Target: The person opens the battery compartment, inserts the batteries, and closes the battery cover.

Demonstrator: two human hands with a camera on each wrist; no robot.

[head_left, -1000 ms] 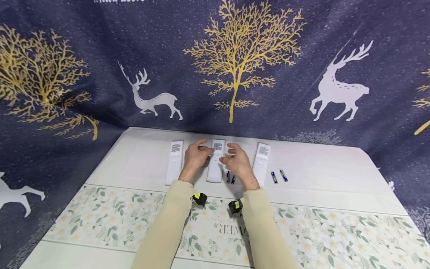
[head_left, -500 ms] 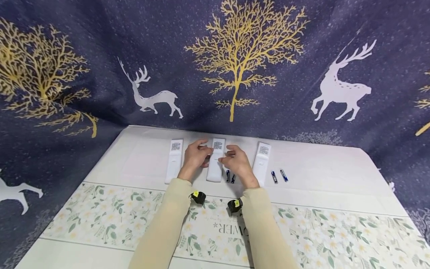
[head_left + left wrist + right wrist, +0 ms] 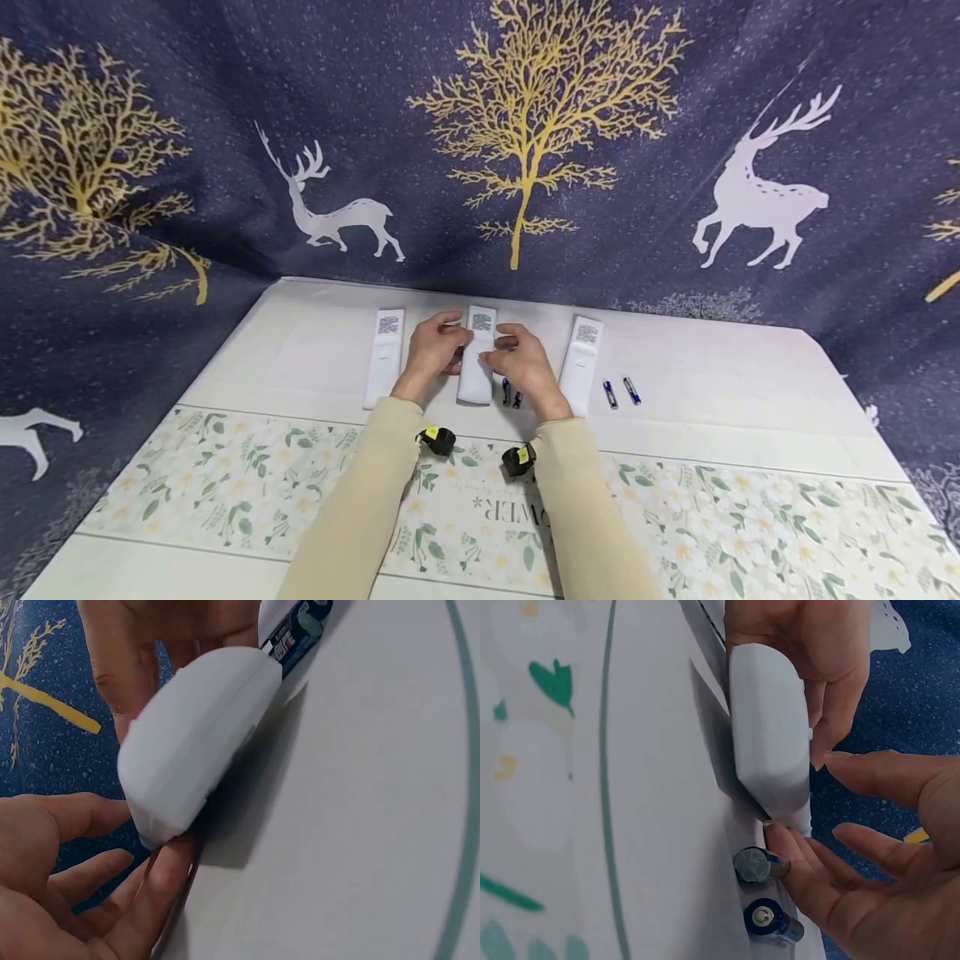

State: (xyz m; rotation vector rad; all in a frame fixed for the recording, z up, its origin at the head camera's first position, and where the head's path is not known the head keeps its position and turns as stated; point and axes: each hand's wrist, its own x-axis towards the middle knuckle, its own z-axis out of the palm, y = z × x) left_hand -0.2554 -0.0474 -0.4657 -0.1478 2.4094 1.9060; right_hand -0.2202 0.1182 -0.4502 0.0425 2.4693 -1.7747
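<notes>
White remotes [image 3: 475, 382], blue-and-silver batteries [image 3: 632, 391], floral tablecloth [image 3: 247, 483], navy deer-print backdrop [image 3: 345, 75]

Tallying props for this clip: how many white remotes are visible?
3: left remote, left of the left hand; right remote, right of the right hand; middle remote, held between them.

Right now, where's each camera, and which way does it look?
Head: on the head, looking forward and down at the table and middle white remote; left hand, right hand and sleeves show.
Left wrist: on that wrist, facing the middle white remote's near end; both hands show.
Right wrist: on that wrist, facing the same end; both hands show.
The wrist views share that end and a battery.
</notes>
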